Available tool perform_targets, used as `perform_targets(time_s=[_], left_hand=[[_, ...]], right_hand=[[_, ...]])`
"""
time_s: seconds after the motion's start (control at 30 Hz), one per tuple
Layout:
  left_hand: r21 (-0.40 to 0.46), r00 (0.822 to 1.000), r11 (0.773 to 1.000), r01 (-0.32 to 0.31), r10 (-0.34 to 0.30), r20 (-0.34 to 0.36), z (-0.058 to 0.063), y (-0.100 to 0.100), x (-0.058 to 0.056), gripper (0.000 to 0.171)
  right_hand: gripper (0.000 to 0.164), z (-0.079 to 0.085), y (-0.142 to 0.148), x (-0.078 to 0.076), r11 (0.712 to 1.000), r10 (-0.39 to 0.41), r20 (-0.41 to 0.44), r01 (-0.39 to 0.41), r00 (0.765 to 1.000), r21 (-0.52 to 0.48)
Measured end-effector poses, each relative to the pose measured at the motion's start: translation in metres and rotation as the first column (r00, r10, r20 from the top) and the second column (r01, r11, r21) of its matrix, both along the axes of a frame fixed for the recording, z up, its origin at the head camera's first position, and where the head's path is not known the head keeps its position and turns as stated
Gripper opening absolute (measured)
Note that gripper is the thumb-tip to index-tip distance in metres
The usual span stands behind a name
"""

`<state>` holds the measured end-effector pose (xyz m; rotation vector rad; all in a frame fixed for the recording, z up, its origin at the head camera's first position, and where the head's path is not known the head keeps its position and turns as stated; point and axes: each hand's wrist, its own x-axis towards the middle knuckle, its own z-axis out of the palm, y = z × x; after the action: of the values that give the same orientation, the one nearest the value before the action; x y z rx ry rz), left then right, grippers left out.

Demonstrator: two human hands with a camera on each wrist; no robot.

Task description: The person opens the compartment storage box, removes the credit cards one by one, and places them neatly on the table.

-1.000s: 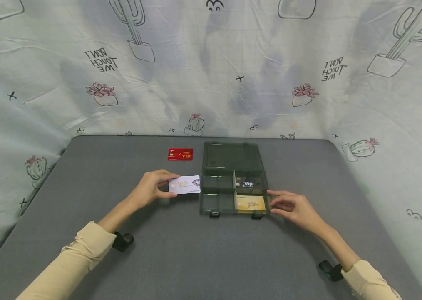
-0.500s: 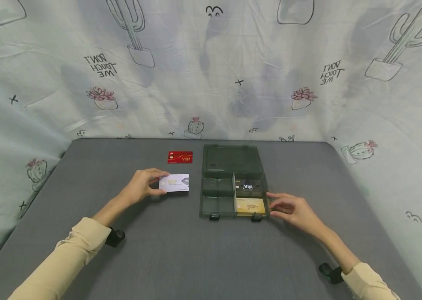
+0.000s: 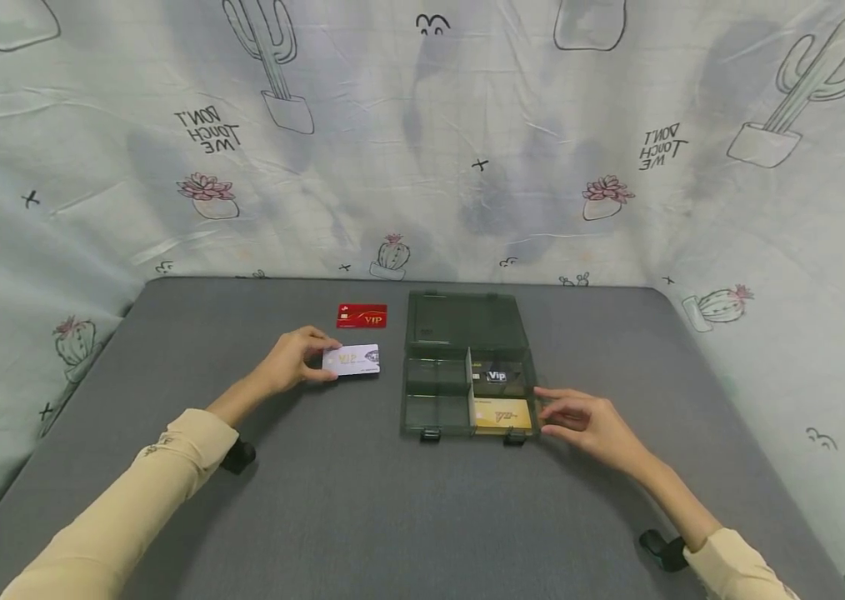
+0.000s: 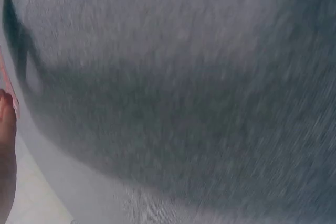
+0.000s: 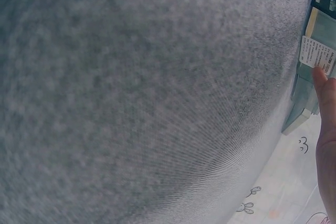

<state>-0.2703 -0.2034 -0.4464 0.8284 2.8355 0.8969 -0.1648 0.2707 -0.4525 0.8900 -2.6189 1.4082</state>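
My left hand (image 3: 295, 360) pinches a white VIP card (image 3: 351, 360) by its left end, between thumb and fingers, left of the box. The card box (image 3: 437, 432) is dark green, see-through and divided, with its lid (image 3: 465, 320) folded back. Its right side holds a black Vip card (image 3: 497, 377) at the back and a gold card (image 3: 502, 413) in front; the left compartments hold no card. My right hand (image 3: 587, 423) rests its fingertips against the box's right wall. In the right wrist view a finger (image 5: 321, 85) lies on a printed white label (image 5: 316, 53) there.
A red VIP card (image 3: 362, 316) lies flat behind the white card. All stands on a grey cloth-covered table (image 3: 422, 525), with a patterned curtain (image 3: 437, 200) behind and at the sides. Two black latches, the left latch (image 3: 430, 435) among them, jut from the box's front.
My left hand has drawn the white card leftward from the box's left edge, then shifted slightly toward the back. My right hand stays at the box's right wall.
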Motion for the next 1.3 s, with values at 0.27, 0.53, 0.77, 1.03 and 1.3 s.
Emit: perform_targets(time_s=[0.27,0.53,0.77,1.03,1.3], left_hand=[[-0.072,0.990,0.988,0.136,-0.139,-0.028,-0.007,-0.007,-0.010,0.046],[-0.048,0.993,0.992,0.116,-0.116,0.009,-0.005,-0.003,-0.013,0.047],[-0.085,0.996,0.994,0.072,-0.068,0.051,-0.005,-0.002,-0.019,0.048],[-0.081,0.996,0.995,0.053,-0.047,0.075,-0.004,-0.002,-0.028,0.049],[-0.088,0.995,0.995,0.038,-0.030,0.091,-0.002,-0.001,-0.034,0.049]], right_hand=[[0.018,-0.002,0.001,0.002,1.000,0.002,0.013,-0.002,1.000,0.000],[0.018,-0.001,0.001,0.002,1.000,0.001,0.000,-0.001,1.000,0.006],[0.018,-0.001,0.000,0.002,1.000,-0.005,0.008,0.005,1.000,0.014],[0.018,0.001,0.000,0.001,1.000,-0.003,0.025,0.003,1.000,0.004],[0.019,0.005,0.001,0.000,1.000,0.000,0.040,0.000,0.999,-0.003]])
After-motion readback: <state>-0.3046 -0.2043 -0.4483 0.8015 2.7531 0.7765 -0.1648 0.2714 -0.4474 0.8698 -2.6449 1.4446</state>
